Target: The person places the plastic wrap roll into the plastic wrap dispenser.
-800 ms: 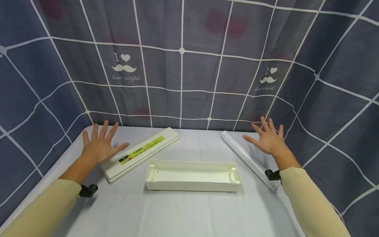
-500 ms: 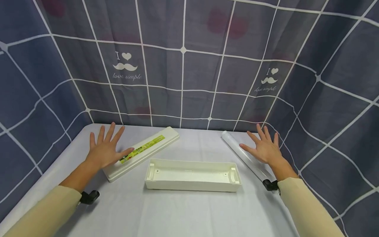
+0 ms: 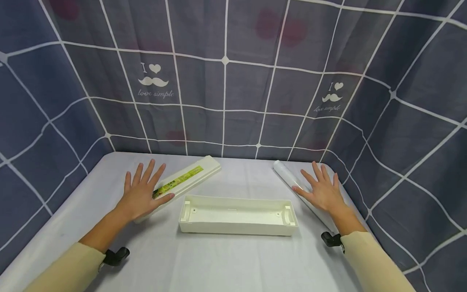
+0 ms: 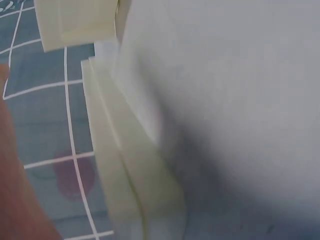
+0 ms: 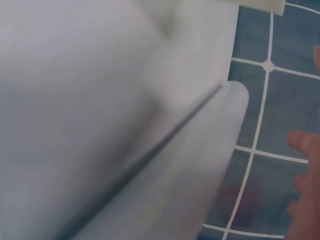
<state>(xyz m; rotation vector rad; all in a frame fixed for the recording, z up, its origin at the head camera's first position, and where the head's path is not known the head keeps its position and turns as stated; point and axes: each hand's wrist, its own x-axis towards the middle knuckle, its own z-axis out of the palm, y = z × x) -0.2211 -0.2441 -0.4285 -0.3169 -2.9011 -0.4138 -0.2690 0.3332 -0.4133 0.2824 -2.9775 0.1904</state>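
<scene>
My left hand [image 3: 140,197], fingers spread, overlaps the near end of a long cream plastic lid [image 3: 208,163] with a green label; that end is hidden behind the hand. Seen from the left wrist, the lid [image 4: 120,145] shows a lengthwise seam, with the hand's edge at far left. On the other side, my right hand [image 3: 322,191], also spread, is over the lower part of a white, glossy cling film roll [image 3: 286,173]. The roll [image 5: 200,155] lies slanted in the right wrist view, the fingertips off to its right. Neither hand holds anything.
Between the hands sits an open cream box [image 3: 237,228], long and shallow, with a holder at each inner end. White cloth [image 3: 233,263] covers the table. A dark blue curtain [image 3: 204,125] with white grid lines encloses the back and sides.
My left hand has moved right and nearer me, covering more of the lid. The right hand has come slightly left and nearer me, over the roll. Lid, box and roll stay put.
</scene>
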